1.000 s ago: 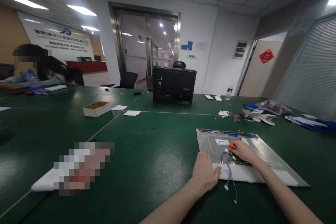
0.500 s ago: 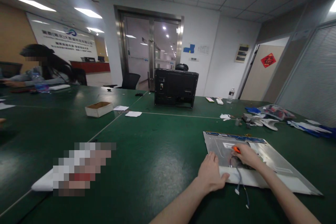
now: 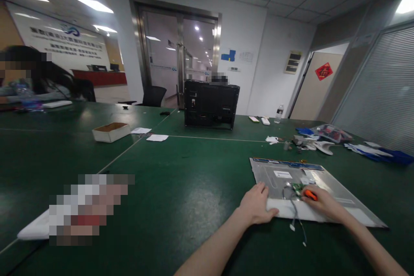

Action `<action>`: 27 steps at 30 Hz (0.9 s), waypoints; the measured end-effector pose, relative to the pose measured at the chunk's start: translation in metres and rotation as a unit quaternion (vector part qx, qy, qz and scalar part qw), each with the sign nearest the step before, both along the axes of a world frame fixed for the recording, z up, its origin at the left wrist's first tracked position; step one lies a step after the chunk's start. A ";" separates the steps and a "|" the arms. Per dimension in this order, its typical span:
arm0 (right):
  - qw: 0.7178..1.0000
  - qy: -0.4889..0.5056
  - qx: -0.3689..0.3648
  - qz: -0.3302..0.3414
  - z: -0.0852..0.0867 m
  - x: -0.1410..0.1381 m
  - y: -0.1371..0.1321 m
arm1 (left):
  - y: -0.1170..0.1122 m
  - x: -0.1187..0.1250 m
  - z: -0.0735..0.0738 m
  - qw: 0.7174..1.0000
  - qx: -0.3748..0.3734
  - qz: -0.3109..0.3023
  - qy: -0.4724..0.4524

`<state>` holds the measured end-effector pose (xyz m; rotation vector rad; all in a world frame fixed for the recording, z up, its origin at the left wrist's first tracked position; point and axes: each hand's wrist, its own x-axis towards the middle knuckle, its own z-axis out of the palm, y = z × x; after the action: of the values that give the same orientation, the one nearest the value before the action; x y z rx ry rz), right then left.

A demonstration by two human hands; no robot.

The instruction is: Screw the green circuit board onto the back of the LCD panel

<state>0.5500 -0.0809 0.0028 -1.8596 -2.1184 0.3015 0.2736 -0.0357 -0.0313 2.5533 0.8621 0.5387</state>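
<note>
A flat silver display panel [image 3: 336, 192] lies back side up on the green table. My left hand [image 3: 255, 205] rests over its near left corner, fingers laid flat along the edge and thumb spread to the front strip. In my right hand [image 3: 323, 202], closed fingers hold an orange-handled tool [image 3: 311, 195]; its working end is hidden. Beside those fingers, a small green circuit board [image 3: 296, 188] sits on the panel. Thin grey cables [image 3: 295, 211] with white plugs run from near the board over the panel's front edge.
A black monitor housing [image 3: 211, 104] stands farther back. Metal parts and a plastic bag [image 3: 333, 133] lie back right, near blue-and-white gloves [image 3: 378, 153]. An open box [image 3: 111, 132] and paper sheets [image 3: 157, 137] are to the left. A person [image 3: 32, 73] sits far left.
My right hand has moved right and toward me across the panel with the orange-handled tool, uncovering the green board and a white label. My left hand stays on the corner. The view has turned slightly.
</note>
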 end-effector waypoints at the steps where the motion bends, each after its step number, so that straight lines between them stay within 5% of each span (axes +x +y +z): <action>1: 1.000 0.002 -0.003 0.009 0.001 0.000 0.000 | 0.000 -0.001 0.000 1.000 0.001 -0.002 0.000; 11: 0.989 -0.125 0.004 -0.076 0.003 -0.040 0.020 | 0.009 -0.004 0.004 0.985 -0.117 0.023 -0.126; 19: 0.976 -0.165 -0.003 -0.140 -0.004 -0.098 0.012 | 0.018 0.025 -0.002 0.915 -0.260 0.071 -0.301; 23: 0.973 -0.182 -0.007 -0.142 -0.017 -0.132 0.002 | 0.017 0.032 -0.002 0.904 -0.273 0.100 -0.313; 27: 0.960 -0.223 -0.003 -0.170 -0.024 -0.132 -0.001 | 0.011 0.021 -0.002 0.907 -0.242 0.136 -0.317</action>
<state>0.4184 -0.0816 -0.0208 -2.4275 -1.9894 -0.2113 0.2949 -0.0249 -0.0333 1.6574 0.9511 1.0169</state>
